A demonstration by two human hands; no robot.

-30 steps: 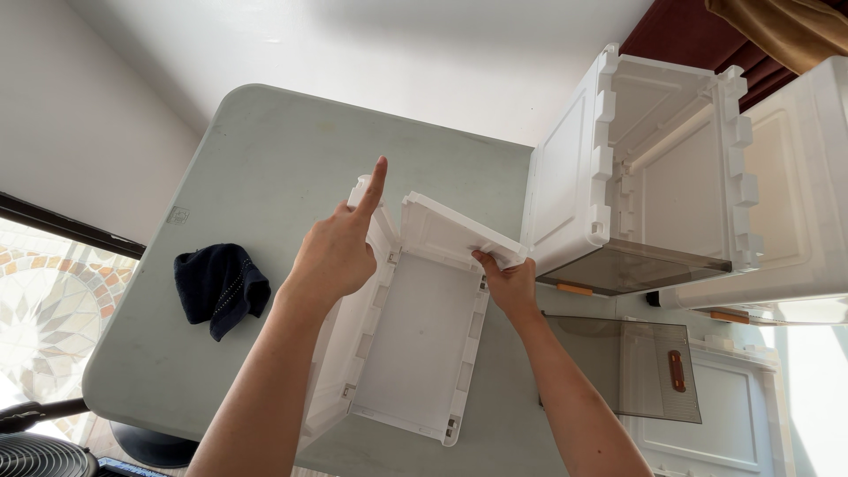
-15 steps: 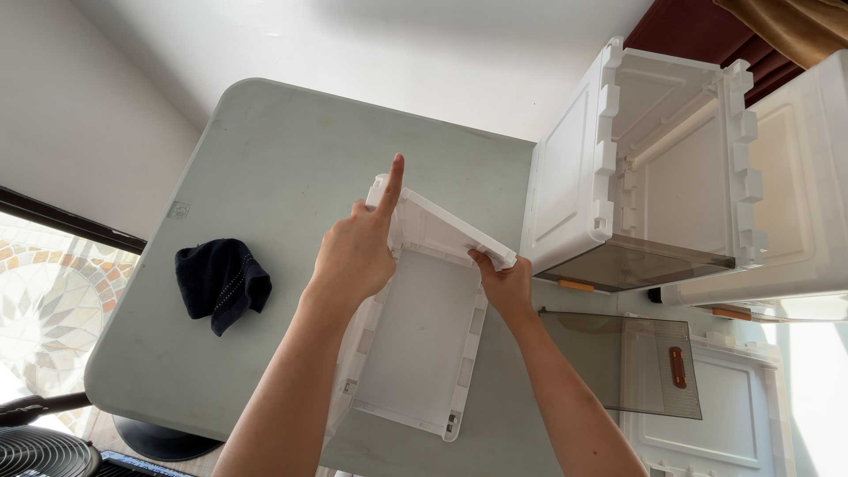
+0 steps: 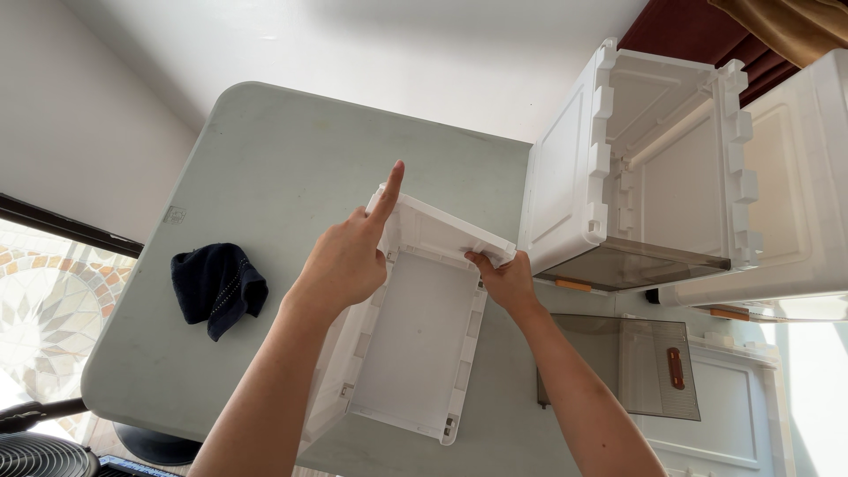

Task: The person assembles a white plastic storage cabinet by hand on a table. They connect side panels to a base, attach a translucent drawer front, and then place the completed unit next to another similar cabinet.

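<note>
While both hands worked at it, a white plastic panel assembly (image 3: 415, 340) lay on the pale green table (image 3: 265, 168), near the middle of its front half.

Left hand: the left hand (image 3: 344, 261) rested against the assembly's left wall, its index finger pointing straight up past the top corner and its other fingers curled in against the plastic.

Right hand: the right hand (image 3: 503, 281) gripped the right end of the upper flap (image 3: 450, 231), fingers closed around its edge.

Upper flap: it stood tilted up from the flat base, hinged along the far end.

Cloth: a dark blue cloth (image 3: 216, 284) lay crumpled on the table, well apart to the left of the assembly.

Assembled box: a white storage box (image 3: 645, 168) with a smoky clear door stood at the table's right edge, close beside the right hand.

Flat door panel: a tinted panel (image 3: 623, 367) with a brown handle lay below that box, beside the right forearm.

Fan: a dark fan grille (image 3: 40, 455) showed at the lower left corner.
</note>
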